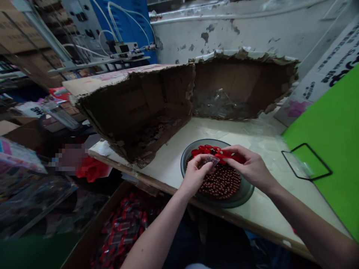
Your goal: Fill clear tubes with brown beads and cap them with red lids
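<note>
A grey round bowl (244,194) sits on the pale table near its front edge, filled with small brown beads (223,183) and red plastic pieces (206,150) at its far side. My left hand (196,173) hovers over the bowl with its fingers pinched on a small clear plastic packet (211,160). My right hand (248,164) meets it from the right, fingers closed on a red plastic piece (228,155) pressed toward the packet.
A torn cardboard box (146,108) lies open behind the bowl, clear plastic bags (221,104) in its right half. A green board (331,138) with a black wire frame (307,162) stands right. Below the table, a box (126,228) holds several red packed items.
</note>
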Demonstrator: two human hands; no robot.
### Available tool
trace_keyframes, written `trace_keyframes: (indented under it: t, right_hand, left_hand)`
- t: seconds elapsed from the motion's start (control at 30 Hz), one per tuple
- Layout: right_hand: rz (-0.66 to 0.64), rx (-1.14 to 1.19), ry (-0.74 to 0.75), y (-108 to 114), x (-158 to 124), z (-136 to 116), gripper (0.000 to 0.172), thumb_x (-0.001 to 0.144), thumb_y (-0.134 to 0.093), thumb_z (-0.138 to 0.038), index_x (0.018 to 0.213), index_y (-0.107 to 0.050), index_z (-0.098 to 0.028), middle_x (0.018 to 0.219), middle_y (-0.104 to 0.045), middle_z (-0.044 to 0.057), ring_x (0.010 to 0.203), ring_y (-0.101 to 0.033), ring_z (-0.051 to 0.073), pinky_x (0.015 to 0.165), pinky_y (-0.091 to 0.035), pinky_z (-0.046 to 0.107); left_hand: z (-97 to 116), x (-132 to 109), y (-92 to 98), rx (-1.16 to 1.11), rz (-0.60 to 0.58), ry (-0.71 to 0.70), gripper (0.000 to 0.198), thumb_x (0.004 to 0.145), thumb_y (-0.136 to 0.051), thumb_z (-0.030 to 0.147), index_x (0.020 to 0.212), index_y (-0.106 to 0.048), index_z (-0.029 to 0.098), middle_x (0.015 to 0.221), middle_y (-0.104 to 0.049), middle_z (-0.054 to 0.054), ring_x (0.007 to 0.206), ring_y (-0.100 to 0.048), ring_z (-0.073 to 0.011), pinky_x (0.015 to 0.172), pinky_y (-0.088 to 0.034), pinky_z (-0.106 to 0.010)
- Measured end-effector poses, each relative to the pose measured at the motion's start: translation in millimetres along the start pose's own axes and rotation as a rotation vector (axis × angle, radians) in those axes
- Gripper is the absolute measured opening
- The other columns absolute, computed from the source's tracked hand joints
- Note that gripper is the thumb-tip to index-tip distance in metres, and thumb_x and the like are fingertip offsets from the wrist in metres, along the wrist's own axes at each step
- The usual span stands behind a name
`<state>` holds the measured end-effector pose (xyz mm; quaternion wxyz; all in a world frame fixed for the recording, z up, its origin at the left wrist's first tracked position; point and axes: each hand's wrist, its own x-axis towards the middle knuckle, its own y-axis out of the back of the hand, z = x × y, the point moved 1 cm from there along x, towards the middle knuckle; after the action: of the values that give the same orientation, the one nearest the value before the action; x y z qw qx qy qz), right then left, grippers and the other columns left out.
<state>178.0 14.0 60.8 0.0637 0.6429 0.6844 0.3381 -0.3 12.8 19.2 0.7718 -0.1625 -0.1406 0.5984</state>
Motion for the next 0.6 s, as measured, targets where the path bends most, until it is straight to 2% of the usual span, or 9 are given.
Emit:
trace_keyframes:
  t: [0.1,0.23,0.3,0.4,0.5,0.6]
  right_hand:
    - [0.075,-0.205,0.195,-0.6,-1.6,-2.7,0.023,0.085,-0.058,-0.025,0.107,-0.065,-0.026,0.103,-0.066,0.004,0.093,-0.063,0.019,0.084,-0.053,0.035]
    - [0.038,-0.319,0.402,-5.1,-6.1,-0.7,0.034,0.088,-0.049,-0.015,0.117,-0.06,-0.029,0.109,-0.064,0.005,0.1,-0.062,0.019,0.091,-0.052,0.036]
    - [-0.004,-0.328,0.427,-7.2,-9.6,0.6,0.039,0.089,-0.046,-0.013,0.123,-0.056,-0.03,0.116,-0.063,0.005,0.107,-0.06,0.02,0.096,-0.05,0.038]
    - [-0.04,-0.326,0.39,-8.9,-15.9,0.7,0.044,0.089,-0.047,-0.014,0.13,-0.048,-0.029,0.125,-0.06,0.005,0.113,-0.058,0.022,0.099,-0.049,0.041]
    - [0.019,-0.401,0.35,-10.4,-21.3,0.3,0.049,0.089,-0.049,-0.017,0.136,-0.039,-0.026,0.127,-0.059,0.006,0.109,-0.061,0.023,0.095,-0.052,0.04]
    - [0.08,-0.536,0.411,-13.7,-24.7,-1.0,0.05,0.089,-0.049,-0.014,0.136,-0.038,-0.025,0.125,-0.062,0.006,0.1,-0.066,0.022,0.089,-0.054,0.035]
  left_hand:
    - [-2.5,-0.4,-1.9,-0.036,-0.034,0.063,0.03,0.072,-0.07,0.031,0.095,-0.063,0.013,0.086,-0.065,-0.005,0.065,-0.061,-0.011,0.063,-0.052,-0.024]
    - [-8.7,0.5,-4.3,-0.128,-0.063,0.109,0.033,0.07,-0.072,0.033,0.094,-0.061,0.013,0.08,-0.063,-0.002,0.062,-0.062,-0.0114,0.061,-0.053,-0.026]
    - [-11.1,1.5,-4.1,-0.14,-0.066,0.11,0.034,0.07,-0.073,0.033,0.094,-0.061,0.012,0.079,-0.063,-0.002,0.062,-0.062,-0.0117,0.061,-0.053,-0.027]
    - [-12.6,2.2,-3.0,-0.131,-0.066,0.094,0.034,0.071,-0.072,0.034,0.095,-0.061,0.012,0.081,-0.064,-0.003,0.064,-0.062,-0.012,0.061,-0.053,-0.026]
    - [-11.9,1.3,-3.4,-0.107,-0.047,0.08,0.035,0.072,-0.071,0.033,0.098,-0.063,0.012,0.084,-0.065,-0.005,0.063,-0.061,-0.0113,0.059,-0.052,-0.024]
    - [-10.3,-0.9,-6.4,-0.094,-0.034,0.086,0.037,0.072,-0.07,0.033,0.103,-0.064,0.012,0.085,-0.066,-0.006,0.06,-0.06,-0.0102,0.056,-0.049,-0.022]
